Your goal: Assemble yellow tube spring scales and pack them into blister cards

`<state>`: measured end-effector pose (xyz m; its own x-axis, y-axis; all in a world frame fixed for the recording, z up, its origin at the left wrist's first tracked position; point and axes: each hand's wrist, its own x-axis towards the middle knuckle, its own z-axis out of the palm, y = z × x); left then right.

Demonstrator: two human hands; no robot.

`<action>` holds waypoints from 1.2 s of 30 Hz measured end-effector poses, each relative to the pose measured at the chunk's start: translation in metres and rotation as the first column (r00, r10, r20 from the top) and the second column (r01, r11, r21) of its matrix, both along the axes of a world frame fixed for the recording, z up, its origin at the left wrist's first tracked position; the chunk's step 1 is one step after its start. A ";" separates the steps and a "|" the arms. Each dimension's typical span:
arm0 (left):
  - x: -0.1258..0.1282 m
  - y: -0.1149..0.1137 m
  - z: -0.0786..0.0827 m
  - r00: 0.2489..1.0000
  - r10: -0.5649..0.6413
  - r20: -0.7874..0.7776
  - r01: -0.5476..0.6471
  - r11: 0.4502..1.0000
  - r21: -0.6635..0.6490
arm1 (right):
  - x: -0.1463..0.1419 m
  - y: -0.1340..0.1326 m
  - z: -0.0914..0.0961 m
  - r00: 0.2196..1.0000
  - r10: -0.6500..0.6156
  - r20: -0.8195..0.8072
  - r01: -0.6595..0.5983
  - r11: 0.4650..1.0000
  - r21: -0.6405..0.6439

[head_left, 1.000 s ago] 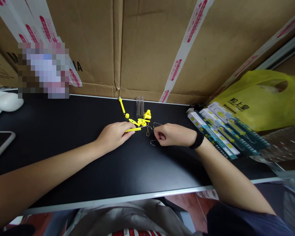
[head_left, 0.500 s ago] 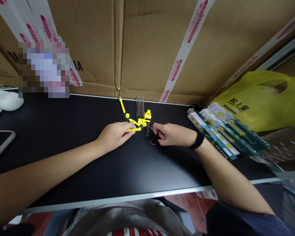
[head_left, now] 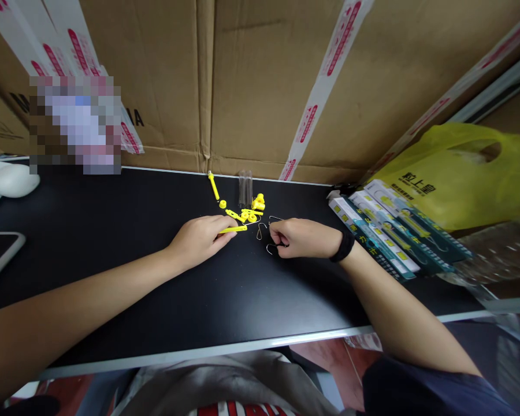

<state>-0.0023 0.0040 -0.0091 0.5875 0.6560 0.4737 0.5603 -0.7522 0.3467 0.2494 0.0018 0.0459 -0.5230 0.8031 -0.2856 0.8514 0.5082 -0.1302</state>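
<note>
My left hand (head_left: 203, 240) is closed on a flat yellow plastic strip (head_left: 234, 229), whose holed end points right past the fingertips. Across from it, my right hand (head_left: 305, 238) is curled with its fingers pinched on a thin metal hook (head_left: 269, 249); the curved end sticks out to the left and the rest is hidden. Between the hands lies a small bent wire clip (head_left: 259, 233). Another wire (head_left: 275, 218) shows just above my right knuckles. Beyond the left fingertips are yellow rings (head_left: 252, 218), a slotted yellow piece (head_left: 234, 215) and yellow caps (head_left: 259, 202).
Two clear tubes (head_left: 245, 188) and a yellow rod (head_left: 214, 186) lie at the back by a cardboard box (head_left: 251, 115). Printed packages (head_left: 381, 231) and a yellow bag (head_left: 455, 179) are on the right. A phone-like device (head_left: 2, 257) rests at left on the black table (head_left: 190, 306).
My right hand has drawn slightly down, and a wire above its knuckles now shows. The hook at its fingertips has turned a little. My left hand keeps its hold on the yellow strip.
</note>
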 end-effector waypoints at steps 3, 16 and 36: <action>0.000 0.000 -0.001 1.000 -0.013 0.014 0.013 1.000 -0.002 | 0.002 0.002 -0.001 0.996 0.055 -0.064 -0.055 0.998 0.003; 0.000 -0.007 0.000 0.969 -0.148 -0.196 0.176 0.975 0.135 | -0.022 -0.008 -0.017 0.772 0.128 -0.622 -0.195 0.980 -0.041; 0.001 -0.008 0.005 0.997 -0.069 -0.044 0.065 0.994 -0.085 | -0.031 -0.012 -0.030 0.477 -0.188 -0.858 -0.088 0.961 -0.260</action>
<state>-0.0014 -0.0045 -0.0037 0.6513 0.6507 0.3904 0.5270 -0.7580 0.3843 0.2179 -0.0103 0.0161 -0.5703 0.8136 0.1137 0.2475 0.3021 -0.9206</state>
